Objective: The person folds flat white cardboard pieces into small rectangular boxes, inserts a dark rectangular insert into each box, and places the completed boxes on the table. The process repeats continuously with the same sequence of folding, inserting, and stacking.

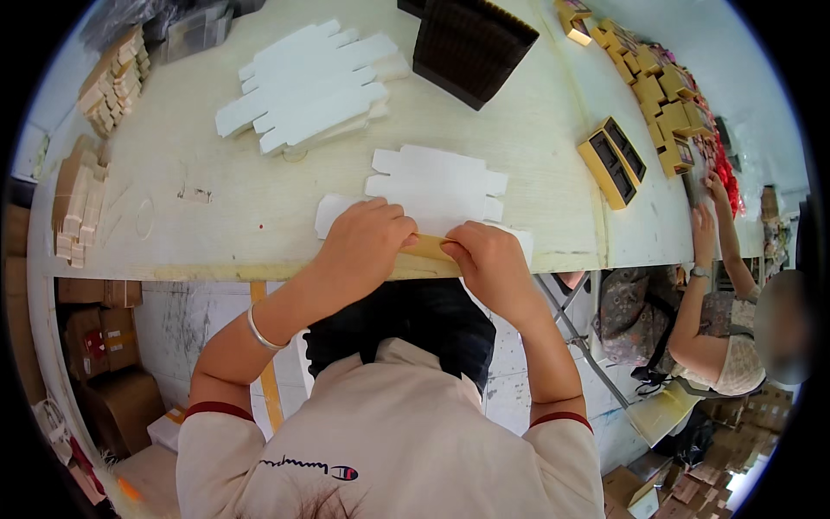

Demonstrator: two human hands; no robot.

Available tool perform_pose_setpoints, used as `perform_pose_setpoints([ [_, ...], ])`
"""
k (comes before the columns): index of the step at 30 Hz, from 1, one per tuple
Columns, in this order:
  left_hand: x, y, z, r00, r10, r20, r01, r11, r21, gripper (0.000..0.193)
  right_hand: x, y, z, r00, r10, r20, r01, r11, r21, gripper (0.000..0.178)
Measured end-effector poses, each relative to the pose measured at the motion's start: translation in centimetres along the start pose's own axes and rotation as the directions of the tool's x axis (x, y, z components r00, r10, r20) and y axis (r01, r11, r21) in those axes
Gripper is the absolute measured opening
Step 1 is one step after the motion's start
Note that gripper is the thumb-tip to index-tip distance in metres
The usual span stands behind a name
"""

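A flat box blank (437,183), white on its upper face with notched flaps, lies at the table's front edge. Its near edge is folded up, showing a gold strip (428,246). My left hand (370,240) is closed on the left end of that fold, fingers curled over it. My right hand (486,259) pinches the right end in the same way. The blank's far part rests flat on the table; parts of its near side are hidden under my hands. Farther off to the left lies a stack of similar white blanks (311,86).
A stack of dark trays (471,52) stands at the far middle. Gold boxes with dark inserts (612,163) sit to the right, more gold boxes (666,99) beyond. Folded card pieces (79,203) are piled at the left edge. A co-worker (718,320) works at the right.
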State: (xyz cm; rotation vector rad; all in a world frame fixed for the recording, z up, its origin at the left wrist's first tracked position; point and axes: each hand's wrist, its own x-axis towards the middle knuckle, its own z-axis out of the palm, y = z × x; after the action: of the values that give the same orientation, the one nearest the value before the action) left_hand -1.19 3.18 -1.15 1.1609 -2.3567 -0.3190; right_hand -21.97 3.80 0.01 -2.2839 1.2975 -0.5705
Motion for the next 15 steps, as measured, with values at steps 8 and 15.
perform_pose_setpoints([
  [8,-1.2,3.6,-2.0,0.950,-0.279,0.143,0.306,0.923,-0.232,0.048,-1.4,-1.8,2.5,0.940,0.222,0.260,-0.318,0.284,0.905,0.048],
  [15,0.2,-0.4,-1.5,0.976,-0.194,0.097,0.210,0.956,-0.205,0.024,-4.7,-0.8,-1.5,0.933,-0.288,-0.216,0.295,0.956,-0.002,0.046],
])
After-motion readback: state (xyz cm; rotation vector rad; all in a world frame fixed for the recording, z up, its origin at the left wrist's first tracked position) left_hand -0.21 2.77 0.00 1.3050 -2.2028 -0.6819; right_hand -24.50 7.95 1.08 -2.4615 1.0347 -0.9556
